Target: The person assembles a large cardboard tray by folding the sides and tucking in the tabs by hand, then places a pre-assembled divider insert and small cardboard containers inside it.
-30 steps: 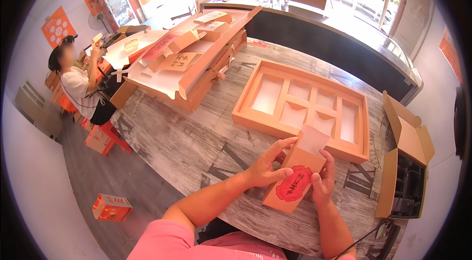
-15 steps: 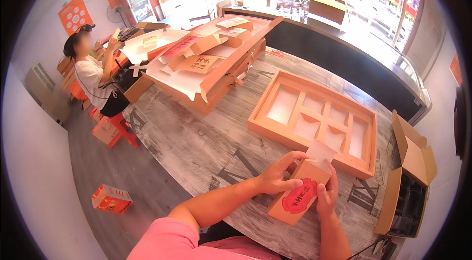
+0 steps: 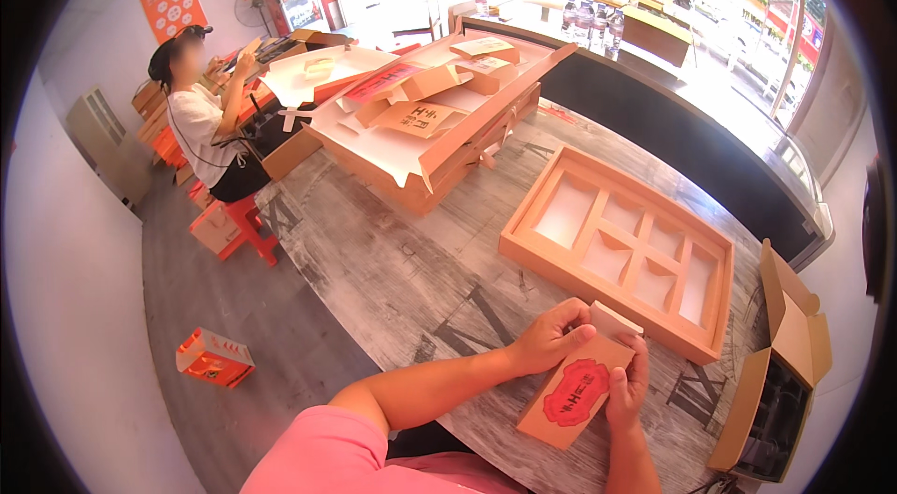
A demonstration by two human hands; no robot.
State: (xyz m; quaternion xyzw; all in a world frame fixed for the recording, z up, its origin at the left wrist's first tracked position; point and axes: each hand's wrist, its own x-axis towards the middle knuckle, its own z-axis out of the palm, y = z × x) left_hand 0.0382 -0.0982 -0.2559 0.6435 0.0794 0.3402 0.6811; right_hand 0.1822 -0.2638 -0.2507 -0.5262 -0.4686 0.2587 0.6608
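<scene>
Both hands were found clamped on one small orange box (image 3: 577, 391) at the near table (image 3: 392, 279) edge — left hand (image 3: 551, 337) at its upper flap, right hand (image 3: 628, 384) along its side. Its end flap was judged still unclosed. Every compartment of the orange tray (image 3: 619, 249) just beyond was seen unfilled — most of the work was judged left.

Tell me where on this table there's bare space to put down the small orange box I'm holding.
The widest bare stretch of the table lies between the stacked flat cartons and the compartment tray, left of your left hand. It is crowded on the right, where the small orange box, your right hand, the tray and the open cardboard carton sit close.
</scene>
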